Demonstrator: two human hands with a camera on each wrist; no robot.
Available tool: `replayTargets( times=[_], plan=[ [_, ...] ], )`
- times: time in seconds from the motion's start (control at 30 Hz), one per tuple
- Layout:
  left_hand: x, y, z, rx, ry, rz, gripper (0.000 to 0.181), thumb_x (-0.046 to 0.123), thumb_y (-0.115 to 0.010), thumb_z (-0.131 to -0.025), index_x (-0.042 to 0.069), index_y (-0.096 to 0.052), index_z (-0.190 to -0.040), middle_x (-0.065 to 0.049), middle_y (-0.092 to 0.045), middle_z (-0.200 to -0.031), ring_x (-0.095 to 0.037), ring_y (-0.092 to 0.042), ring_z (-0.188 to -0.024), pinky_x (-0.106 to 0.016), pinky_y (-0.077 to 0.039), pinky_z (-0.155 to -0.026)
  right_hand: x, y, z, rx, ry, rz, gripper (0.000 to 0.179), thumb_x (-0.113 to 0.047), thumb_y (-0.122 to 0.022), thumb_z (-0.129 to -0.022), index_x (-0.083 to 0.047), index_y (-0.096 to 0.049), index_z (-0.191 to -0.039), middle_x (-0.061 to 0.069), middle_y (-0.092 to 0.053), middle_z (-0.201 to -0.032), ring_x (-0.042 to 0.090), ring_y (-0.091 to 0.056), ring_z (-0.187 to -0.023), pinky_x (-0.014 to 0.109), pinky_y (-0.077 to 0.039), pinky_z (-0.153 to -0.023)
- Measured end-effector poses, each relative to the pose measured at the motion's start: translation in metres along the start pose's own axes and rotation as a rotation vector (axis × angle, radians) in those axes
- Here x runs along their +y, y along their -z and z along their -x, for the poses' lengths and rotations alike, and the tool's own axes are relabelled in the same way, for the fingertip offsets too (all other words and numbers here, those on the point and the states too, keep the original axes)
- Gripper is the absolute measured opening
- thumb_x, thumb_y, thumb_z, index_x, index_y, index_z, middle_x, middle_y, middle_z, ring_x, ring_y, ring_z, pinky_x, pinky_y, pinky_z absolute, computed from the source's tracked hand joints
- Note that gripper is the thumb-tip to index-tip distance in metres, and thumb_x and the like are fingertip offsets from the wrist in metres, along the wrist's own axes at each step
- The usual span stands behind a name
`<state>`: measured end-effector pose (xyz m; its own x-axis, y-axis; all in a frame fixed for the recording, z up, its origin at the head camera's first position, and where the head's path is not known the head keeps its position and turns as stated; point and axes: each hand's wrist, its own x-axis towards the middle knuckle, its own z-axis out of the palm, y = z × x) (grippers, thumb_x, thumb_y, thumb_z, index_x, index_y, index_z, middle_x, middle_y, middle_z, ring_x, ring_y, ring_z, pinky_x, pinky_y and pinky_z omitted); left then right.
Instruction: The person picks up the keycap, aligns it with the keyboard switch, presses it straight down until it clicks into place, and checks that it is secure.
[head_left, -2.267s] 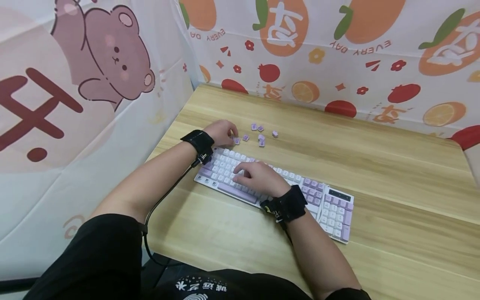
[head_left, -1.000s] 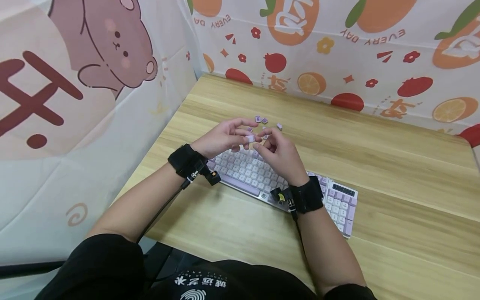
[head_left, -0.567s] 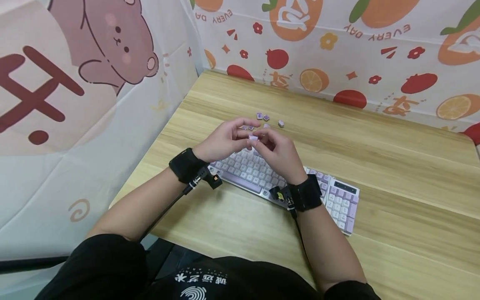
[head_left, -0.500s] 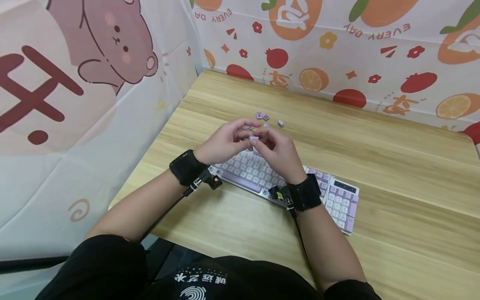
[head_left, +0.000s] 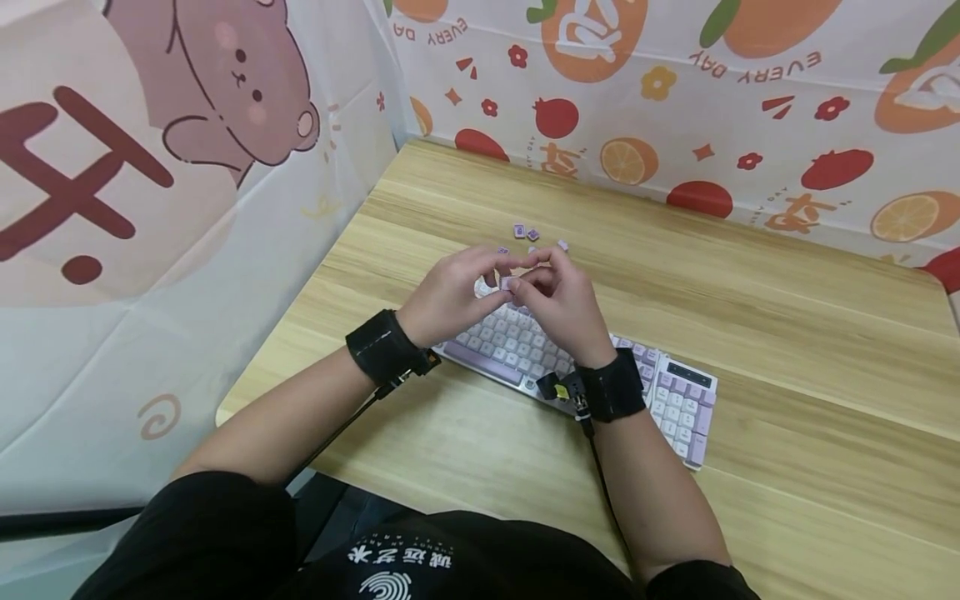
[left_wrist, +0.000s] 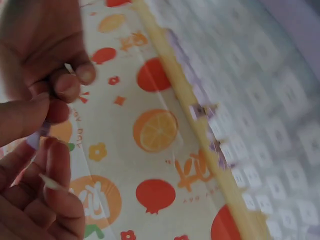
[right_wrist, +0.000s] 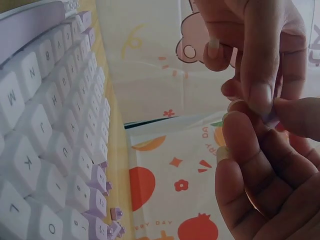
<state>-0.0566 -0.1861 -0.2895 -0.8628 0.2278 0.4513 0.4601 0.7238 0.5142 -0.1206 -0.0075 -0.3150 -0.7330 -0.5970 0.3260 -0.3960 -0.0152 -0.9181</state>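
The left hand [head_left: 450, 296] and right hand [head_left: 558, 304] meet fingertip to fingertip above the keyboard [head_left: 577, 367], both pinching one small lilac keycap [head_left: 507, 283] between them. The keyboard lies on the table [head_left: 787, 350] directly under the hands. Just beyond the fingertips, a few loose keycaps [head_left: 527, 233] lie scattered on the wood.

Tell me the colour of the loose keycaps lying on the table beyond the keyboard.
The loose keycaps are light purple, clearest in the head view.
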Motion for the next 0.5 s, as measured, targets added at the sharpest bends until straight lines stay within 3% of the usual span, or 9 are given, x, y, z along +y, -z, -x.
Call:
replayTargets(
  times=[0.13, 0.27, 0.37, 0.5],
  plan=[
    [-0.001, 0.0, 0.006, 0.02, -0.02, -0.099, 0.02, 0.007, -0.075, -0.085, 0.004, -0.072, -0.105, -0.007, -0.07, -0.101, -0.018, -0.064, -0.086, -0.028, -0.054, -0.077, 0.002, -0.003, 0.0, -0.036, -0.027, -0.048, 0.017, -0.004, -0.06, -0.095, 0.0, -0.05, -0.108, 0.021, -0.07, -0.084, 0.043, -0.068, -0.079, 0.047, -0.057, -0.077],
    [-0.008, 0.006, 0.012, 0.002, 0.0, -0.094, 0.02, 0.007, -0.077, -0.084, 0.004, -0.074, -0.104, -0.007, -0.067, -0.106, -0.018, -0.063, -0.097, -0.029, -0.053, -0.087, 0.001, -0.004, 0.0, -0.072, -0.067, -0.057, 0.017, -0.006, -0.055, -0.098, 0.001, -0.05, -0.112, 0.024, -0.069, -0.089, 0.044, -0.067, -0.083, 0.046, -0.056, -0.082],
    [-0.016, 0.013, 0.018, -0.043, 0.051, -0.061, 0.021, 0.008, -0.078, -0.084, 0.005, -0.075, -0.104, -0.006, -0.063, -0.106, -0.018, -0.06, -0.101, -0.031, -0.052, -0.089, 0.001, -0.003, -0.001, -0.077, -0.066, -0.041, 0.018, -0.009, -0.055, -0.099, 0.001, -0.051, -0.113, 0.025, -0.069, -0.09, 0.042, -0.066, -0.084, 0.052, -0.055, -0.082],
    [-0.032, 0.026, 0.032, -0.101, 0.161, -0.028, 0.021, 0.008, -0.077, -0.084, 0.006, -0.074, -0.106, -0.004, -0.063, -0.104, -0.017, -0.059, -0.096, -0.034, -0.052, -0.085, 0.003, 0.0, -0.001, -0.07, -0.051, 0.027, 0.013, -0.01, -0.056, -0.099, -0.003, -0.056, -0.109, 0.021, -0.067, -0.088, 0.032, -0.066, -0.081, 0.046, -0.056, -0.077]
  ],
)
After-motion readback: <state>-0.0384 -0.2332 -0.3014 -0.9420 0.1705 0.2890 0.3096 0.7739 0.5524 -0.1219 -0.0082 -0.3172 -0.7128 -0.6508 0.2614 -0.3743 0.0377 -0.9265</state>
